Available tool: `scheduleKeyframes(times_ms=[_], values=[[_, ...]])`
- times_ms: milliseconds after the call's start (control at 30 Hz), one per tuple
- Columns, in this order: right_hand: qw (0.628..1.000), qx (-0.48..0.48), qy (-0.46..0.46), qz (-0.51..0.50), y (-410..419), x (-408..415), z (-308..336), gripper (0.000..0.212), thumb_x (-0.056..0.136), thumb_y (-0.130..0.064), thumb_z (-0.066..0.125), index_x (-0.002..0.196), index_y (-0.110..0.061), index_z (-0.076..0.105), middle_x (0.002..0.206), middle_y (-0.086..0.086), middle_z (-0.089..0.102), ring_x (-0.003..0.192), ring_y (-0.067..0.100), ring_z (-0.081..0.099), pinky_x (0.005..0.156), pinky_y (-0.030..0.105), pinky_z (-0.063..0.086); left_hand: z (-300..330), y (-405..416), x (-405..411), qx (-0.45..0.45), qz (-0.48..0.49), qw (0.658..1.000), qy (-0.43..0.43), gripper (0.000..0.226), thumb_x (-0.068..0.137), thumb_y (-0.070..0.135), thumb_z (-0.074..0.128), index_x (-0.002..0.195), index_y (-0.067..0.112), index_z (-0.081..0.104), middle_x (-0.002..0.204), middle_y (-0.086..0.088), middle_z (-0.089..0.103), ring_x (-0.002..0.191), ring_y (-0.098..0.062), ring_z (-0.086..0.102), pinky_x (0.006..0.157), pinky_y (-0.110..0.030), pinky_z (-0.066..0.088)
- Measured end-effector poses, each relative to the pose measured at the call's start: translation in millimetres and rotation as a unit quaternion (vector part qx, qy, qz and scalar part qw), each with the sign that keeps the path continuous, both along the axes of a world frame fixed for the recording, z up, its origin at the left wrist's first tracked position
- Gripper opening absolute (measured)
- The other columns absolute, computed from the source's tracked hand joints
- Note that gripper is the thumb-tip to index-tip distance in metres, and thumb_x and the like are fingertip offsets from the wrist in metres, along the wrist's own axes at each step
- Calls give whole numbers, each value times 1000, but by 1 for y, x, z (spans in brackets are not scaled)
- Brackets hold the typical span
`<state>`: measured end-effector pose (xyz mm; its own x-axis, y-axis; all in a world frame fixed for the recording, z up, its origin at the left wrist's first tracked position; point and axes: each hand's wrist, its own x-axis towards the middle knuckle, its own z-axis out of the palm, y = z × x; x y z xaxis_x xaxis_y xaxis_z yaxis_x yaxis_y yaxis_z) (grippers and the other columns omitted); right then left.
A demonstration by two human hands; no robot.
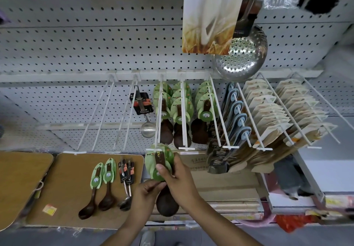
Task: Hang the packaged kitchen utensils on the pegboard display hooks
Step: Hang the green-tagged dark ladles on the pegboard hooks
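Even, soft indoor light, faint shadows, glare on the steel skimmer [241,58], wide-angle bending at edges

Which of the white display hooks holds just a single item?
The hook second from the left, carrying one black-carded metal ladle. The hook at its left is bare; those at its right each hold several packs.

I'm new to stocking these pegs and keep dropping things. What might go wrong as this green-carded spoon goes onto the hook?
1. The green-carded spoon sits right at the hook tip; if its hole misses, it may slip off.
2. The heavy bowl hangs low, held by the left hand and right hand; letting go early might tear the card.
3. The loose spoons on the board lie near the left arm and might be knocked off.
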<state>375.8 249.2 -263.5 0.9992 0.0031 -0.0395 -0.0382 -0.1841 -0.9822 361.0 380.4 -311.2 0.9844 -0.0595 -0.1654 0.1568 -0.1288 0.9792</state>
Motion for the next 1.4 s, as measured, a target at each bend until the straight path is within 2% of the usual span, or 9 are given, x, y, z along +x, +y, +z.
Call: scheduleKeyframes(times_ms=[100, 167, 267, 400, 600, 767, 1067, 1200, 1400], values=[[1000, -10, -2, -8, 1, 1, -3, 48, 83, -58, 56, 107, -17, 52, 94, -2, 70, 88, 8, 67, 77, 37, 55, -2, -2, 5, 17, -1, 1000, 2, 36, 89, -2, 66, 61, 20, 73, 62, -5, 70, 61, -3, 56, 59, -21, 43], [1000, 2, -10, -5, 0, 1, -5, 43, 87, -55, 55, 109, -17, 52, 97, -3, 70, 91, 9, 68, 80, 40, 55, -1, -5, 6, 15, -4, 1000, -3, 42, 89, -5, 64, 60, 23, 74, 61, 2, 70, 59, 2, 57, 57, -15, 42], [998, 62, -12, -8, -3, 1, -7, 39, 96, -48, 46, 109, -13, 58, 100, 1, 71, 94, 16, 67, 83, 41, 53, 0, -5, 4, -5, 2, 1000, -3, 32, 88, -6, 65, 72, 18, 80, 73, -3, 77, 68, -3, 67, 64, -15, 49], [995, 94, -24, -17, -7, 0, -10, 46, 99, -48, 42, 88, -5, 54, 73, 1, 55, 69, 13, 49, 64, 34, 40, 0, -4, -2, -28, 3, 1000, 12, 47, 86, -12, 63, 65, 27, 80, 69, 4, 75, 67, 3, 65, 67, -9, 48], [995, 94, -11, -30, -8, -6, -15, 40, 98, -46, 44, 72, -16, 42, 63, -9, 37, 64, 8, 35, 58, 30, 30, -6, -2, -13, -11, -17, 1000, 20, 51, 87, -10, 64, 63, 33, 77, 63, 9, 69, 64, 7, 57, 64, -11, 44], [991, 123, -16, -49, -7, -6, -17, 47, 97, -44, 47, 75, -3, 48, 65, 2, 43, 65, 13, 38, 60, 33, 32, -4, -4, -12, 0, -13, 1000, 5, 57, 86, -12, 64, 59, 38, 75, 61, 13, 68, 62, 9, 58, 63, -7, 42], [993, 99, -15, -62, -6, -5, -17, 42, 96, -46, 47, 68, -14, 48, 61, 0, 42, 62, 12, 38, 58, 33, 31, -3, -4, -21, -12, -16, 1000, 15, 43, 88, -5, 65, 67, 29, 78, 70, 5, 73, 69, 3, 64, 71, -12, 49], [993, 97, -18, -59, -6, -5, -22, 50, 96, -50, 47, 74, -6, 54, 63, 17, 46, 63, 14, 40, 58, 33, 33, -4, -5, -27, -12, -17, 1000, 18, 43, 89, -6, 64, 65, 28, 78, 68, 5, 73, 70, 2, 65, 71, -12, 50], [994, 91, -28, -50, -6, 1, -16, 56, 94, -53, 44, 75, -1, 51, 62, 14, 45, 62, 12, 40, 58, 32, 33, -3, -5, -26, -19, -15, 1000, 15, 49, 89, -7, 62, 59, 29, 75, 63, 8, 70, 65, 5, 62, 68, -10, 47]])
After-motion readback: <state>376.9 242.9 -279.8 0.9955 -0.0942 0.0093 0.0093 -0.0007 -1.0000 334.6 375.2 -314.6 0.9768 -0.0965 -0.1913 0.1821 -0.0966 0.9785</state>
